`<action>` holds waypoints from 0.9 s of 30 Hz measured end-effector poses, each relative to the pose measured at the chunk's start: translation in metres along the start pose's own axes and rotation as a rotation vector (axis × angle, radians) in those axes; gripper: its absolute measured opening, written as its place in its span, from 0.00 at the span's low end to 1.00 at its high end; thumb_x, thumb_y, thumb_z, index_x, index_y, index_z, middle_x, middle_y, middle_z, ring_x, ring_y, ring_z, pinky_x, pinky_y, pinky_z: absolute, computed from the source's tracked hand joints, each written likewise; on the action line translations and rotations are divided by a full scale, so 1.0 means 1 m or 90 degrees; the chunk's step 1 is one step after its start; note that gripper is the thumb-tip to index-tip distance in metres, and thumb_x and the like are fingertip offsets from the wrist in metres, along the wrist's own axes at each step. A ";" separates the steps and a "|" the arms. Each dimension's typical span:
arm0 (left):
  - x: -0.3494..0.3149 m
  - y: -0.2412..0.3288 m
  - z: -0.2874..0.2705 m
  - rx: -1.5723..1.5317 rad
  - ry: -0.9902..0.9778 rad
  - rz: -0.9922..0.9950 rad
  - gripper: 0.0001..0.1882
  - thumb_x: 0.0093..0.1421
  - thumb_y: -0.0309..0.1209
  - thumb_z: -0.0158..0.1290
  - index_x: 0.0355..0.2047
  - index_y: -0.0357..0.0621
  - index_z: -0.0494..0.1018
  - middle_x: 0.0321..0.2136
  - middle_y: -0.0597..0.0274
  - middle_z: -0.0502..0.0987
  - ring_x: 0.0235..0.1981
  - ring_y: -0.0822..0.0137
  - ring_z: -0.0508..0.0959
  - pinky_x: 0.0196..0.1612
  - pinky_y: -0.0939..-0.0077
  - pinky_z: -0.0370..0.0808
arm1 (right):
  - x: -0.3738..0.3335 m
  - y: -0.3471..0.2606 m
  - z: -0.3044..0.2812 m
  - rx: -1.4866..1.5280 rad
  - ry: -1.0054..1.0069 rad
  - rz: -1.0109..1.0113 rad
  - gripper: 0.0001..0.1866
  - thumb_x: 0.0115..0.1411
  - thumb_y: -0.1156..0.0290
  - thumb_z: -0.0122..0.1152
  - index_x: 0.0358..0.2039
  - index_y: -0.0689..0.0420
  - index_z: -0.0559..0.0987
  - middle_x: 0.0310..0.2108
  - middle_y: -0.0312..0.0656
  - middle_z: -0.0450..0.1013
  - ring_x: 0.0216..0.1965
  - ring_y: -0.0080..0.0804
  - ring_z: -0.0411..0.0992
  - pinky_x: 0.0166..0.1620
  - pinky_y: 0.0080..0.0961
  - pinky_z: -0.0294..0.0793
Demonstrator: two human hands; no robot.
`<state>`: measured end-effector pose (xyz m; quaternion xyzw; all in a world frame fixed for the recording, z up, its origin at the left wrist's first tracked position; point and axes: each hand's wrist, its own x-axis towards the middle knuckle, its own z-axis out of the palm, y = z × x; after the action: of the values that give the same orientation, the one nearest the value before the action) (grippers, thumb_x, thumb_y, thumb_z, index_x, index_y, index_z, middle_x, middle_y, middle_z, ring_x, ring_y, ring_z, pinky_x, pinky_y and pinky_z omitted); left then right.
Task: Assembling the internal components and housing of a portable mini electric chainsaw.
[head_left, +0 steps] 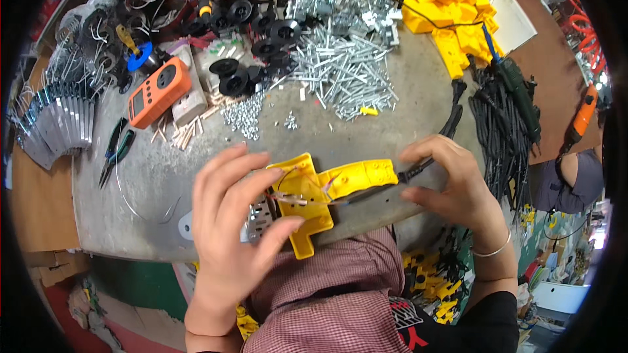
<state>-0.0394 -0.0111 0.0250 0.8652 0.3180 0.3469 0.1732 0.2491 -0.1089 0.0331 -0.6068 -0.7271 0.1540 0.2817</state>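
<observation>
Likely light and stiff, the open yellow plastic pistol-shaped shell [314,214] at centre suits a rim hold. The left hand [226,222] curls at nine o'clock, whether pinching I cannot tell; the right hand [454,183] spreads its fingers at three.

Two hands [232,216] [451,180], one yellow shell [314,214] between, one orange meter [159,93]

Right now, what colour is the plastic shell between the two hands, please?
The plastic shell is yellow, clearest in the head view.

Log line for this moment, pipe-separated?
left hand: spread, at yellow shell | right hand: spread around black cable | yellow shell: open, wires inside
</observation>
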 end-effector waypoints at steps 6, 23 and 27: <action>-0.013 -0.031 0.028 -0.295 -0.099 -0.103 0.12 0.49 0.26 0.64 0.35 0.38 0.79 0.34 0.56 0.81 0.43 0.55 0.78 0.51 0.64 0.72 | -0.021 0.020 0.021 -0.070 -0.033 0.028 0.21 0.47 0.81 0.67 0.43 0.57 0.77 0.36 0.44 0.74 0.40 0.45 0.74 0.45 0.37 0.74; -0.013 -0.026 0.032 -0.266 0.022 -0.135 0.08 0.46 0.18 0.60 0.27 0.38 0.74 0.35 0.55 0.81 0.43 0.53 0.79 0.49 0.61 0.74 | 0.083 0.062 -0.013 -0.041 0.135 -0.055 0.12 0.55 0.70 0.65 0.41 0.58 0.80 0.38 0.46 0.77 0.40 0.44 0.76 0.46 0.35 0.75; -0.010 -0.015 0.025 -0.263 0.082 -0.124 0.08 0.46 0.19 0.59 0.29 0.38 0.74 0.38 0.53 0.79 0.44 0.50 0.78 0.50 0.59 0.73 | 0.166 0.086 -0.002 -0.300 0.291 0.063 0.12 0.54 0.64 0.64 0.33 0.59 0.80 0.35 0.47 0.78 0.38 0.50 0.75 0.41 0.43 0.74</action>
<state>-0.0340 -0.0082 -0.0050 0.7528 0.3327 0.4407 0.3584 0.3011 0.0703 0.0231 -0.7085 -0.6304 -0.1450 0.2821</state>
